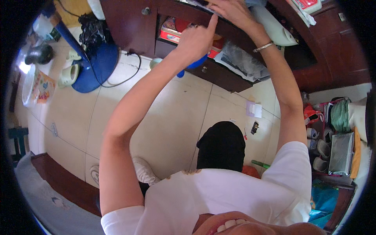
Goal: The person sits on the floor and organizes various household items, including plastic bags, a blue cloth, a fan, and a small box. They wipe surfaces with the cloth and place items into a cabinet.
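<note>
My left hand (196, 39) is raised at the front of a dark red-brown wooden cabinet (129, 26). Its index finger is extended towards the cabinet's upper edge, while the other fingers look curled and the palm is hidden. My right hand (232, 11), with a bracelet (263, 47) on the wrist, lies over that same edge beside the left fingertip. The picture's top rim cuts off part of it, and whether it grips anything is unclear. Behind my left hand, red tins (170, 35) stand in an open compartment. A blue plastic object (198, 62) shows under my wrist.
Right of my hands lies a pale rounded object (276, 26). Below, a compartment holds a clear plastic bag (245, 57). On the tiled floor are a blue round stand base (100, 67) with a cable, pale green clogs (69, 75) and a small open box (254, 109). Shoes (323, 148) fill a rack at right.
</note>
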### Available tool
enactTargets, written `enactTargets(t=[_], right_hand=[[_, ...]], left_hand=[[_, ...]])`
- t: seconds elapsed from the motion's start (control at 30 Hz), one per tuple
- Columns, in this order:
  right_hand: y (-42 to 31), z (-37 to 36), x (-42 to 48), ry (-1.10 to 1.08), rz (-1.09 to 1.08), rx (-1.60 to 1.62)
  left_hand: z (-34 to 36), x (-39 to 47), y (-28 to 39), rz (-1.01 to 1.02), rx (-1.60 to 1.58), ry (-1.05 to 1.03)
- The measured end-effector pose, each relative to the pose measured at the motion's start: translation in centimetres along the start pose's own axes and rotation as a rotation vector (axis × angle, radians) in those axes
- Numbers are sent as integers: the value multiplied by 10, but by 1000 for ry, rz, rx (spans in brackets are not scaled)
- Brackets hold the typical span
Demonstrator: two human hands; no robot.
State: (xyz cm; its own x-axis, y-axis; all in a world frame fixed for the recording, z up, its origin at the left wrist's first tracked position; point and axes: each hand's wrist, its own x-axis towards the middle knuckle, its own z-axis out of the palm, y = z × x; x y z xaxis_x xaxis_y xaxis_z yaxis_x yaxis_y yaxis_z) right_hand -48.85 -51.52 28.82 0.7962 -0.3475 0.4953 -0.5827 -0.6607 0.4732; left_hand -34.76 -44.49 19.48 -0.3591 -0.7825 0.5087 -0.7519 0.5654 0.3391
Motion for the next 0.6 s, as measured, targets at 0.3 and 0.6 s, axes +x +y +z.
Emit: enactTargets(t=[0.3,0.6], right_hand=[[-26,12,17,120,-86,73],[-34,-9,-43,138,313,249]], left_hand=[[-21,-38,-17,-16,-143,-25],[-27,-51,-37,-52,-177,-54]])
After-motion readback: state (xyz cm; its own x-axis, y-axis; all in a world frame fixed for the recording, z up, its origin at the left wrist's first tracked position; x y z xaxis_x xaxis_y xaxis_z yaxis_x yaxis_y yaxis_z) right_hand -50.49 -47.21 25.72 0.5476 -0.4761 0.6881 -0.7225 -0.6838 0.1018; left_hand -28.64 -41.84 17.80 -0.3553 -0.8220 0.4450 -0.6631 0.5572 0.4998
